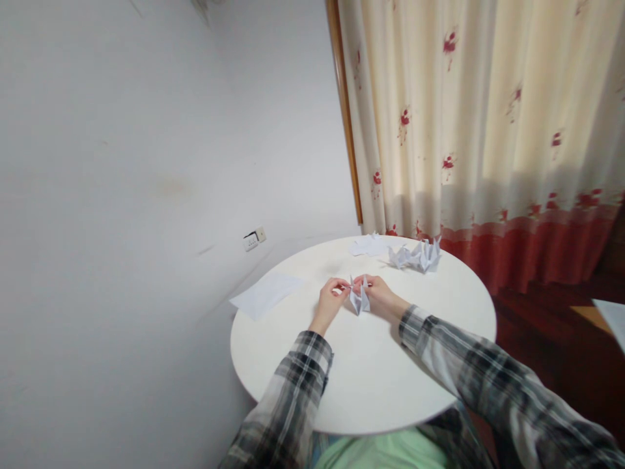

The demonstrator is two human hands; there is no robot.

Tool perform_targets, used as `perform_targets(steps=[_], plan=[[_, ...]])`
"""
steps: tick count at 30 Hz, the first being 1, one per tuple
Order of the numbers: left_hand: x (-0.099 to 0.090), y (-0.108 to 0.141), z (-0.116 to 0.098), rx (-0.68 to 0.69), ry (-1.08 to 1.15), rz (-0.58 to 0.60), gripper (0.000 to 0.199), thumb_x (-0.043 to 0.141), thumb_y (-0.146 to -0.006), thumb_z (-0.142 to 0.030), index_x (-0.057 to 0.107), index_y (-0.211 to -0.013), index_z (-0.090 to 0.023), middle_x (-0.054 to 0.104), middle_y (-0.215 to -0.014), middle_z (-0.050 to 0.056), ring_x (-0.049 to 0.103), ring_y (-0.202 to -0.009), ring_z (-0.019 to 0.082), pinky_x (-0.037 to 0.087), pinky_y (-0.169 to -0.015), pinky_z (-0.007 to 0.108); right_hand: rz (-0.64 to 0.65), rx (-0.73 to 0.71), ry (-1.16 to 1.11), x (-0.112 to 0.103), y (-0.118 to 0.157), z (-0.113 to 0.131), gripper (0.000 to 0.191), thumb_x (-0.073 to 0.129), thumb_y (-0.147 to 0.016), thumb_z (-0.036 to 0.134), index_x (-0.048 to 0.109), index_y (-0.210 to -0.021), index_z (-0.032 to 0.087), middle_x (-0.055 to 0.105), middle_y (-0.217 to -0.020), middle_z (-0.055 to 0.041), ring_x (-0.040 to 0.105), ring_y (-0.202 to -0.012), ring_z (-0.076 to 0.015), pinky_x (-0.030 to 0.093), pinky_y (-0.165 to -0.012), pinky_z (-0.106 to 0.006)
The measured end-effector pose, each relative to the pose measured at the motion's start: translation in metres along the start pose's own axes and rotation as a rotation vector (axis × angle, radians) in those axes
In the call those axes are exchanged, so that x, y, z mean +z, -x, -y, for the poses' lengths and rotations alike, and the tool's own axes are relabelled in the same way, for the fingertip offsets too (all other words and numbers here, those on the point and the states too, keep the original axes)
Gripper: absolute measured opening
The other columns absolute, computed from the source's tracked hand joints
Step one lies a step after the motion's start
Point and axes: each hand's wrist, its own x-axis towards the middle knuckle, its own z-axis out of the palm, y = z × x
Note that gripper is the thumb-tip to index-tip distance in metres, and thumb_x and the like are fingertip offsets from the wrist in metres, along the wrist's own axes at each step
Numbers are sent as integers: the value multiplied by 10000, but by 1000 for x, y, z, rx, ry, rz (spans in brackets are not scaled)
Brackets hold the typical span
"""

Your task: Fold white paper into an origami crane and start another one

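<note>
A folded white paper piece [359, 301] with pointed tips is between my two hands, over the middle of the round white table [381, 391]. My left hand [333, 301] pinches its left side with thumb and forefinger. On the other side, my right hand [379, 291] has its fingers closed on the paper near the upper points; part of these fingers is hidden behind the paper. Several folded white paper figures [417, 255] stand together toward the table's back right.
White paper sheets [267, 293] lie at the table's left edge, and small paper pieces [368, 245] at the back. A wall with a socket [250, 242] is at left, a flowered curtain [469, 130] behind. Another sheet [612, 319] shows at far right.
</note>
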Motion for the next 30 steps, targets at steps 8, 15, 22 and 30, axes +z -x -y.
perform_targets(steps=[8,15,22,30], plan=[[0,-1,6,19,-10,8,127,580,-648,-261,613,-706,-154,617,-716,32,553,-687,136,389,-565,220,-83,-175,237,-9,-9,3,156,628,-562,301,609,-578,147,579,-845,-54,524,-677,-135,408,-611,-258],[3,-1,3,-24,32,0,140,583,-648,-259,627,-709,-142,639,-731,53,569,-686,145,423,-625,247,-126,-225,307,-11,-11,2,153,611,-579,308,626,-608,158,576,-831,-53,520,-707,-144,410,-621,-260],[4,0,6,-22,70,-25,153,597,-637,-270,627,-707,-138,642,-723,54,576,-691,149,435,-654,258,-168,-280,343,-10,-10,3,144,604,-601,295,631,-633,157,565,-862,-62,524,-738,-150,414,-638,-265],[4,-1,10,-56,110,3,129,591,-625,-235,638,-687,-133,649,-715,48,580,-697,152,438,-688,268,-93,-244,360,-11,-10,2,158,607,-599,298,655,-631,150,585,-888,-72,535,-752,-152,407,-666,-263]])
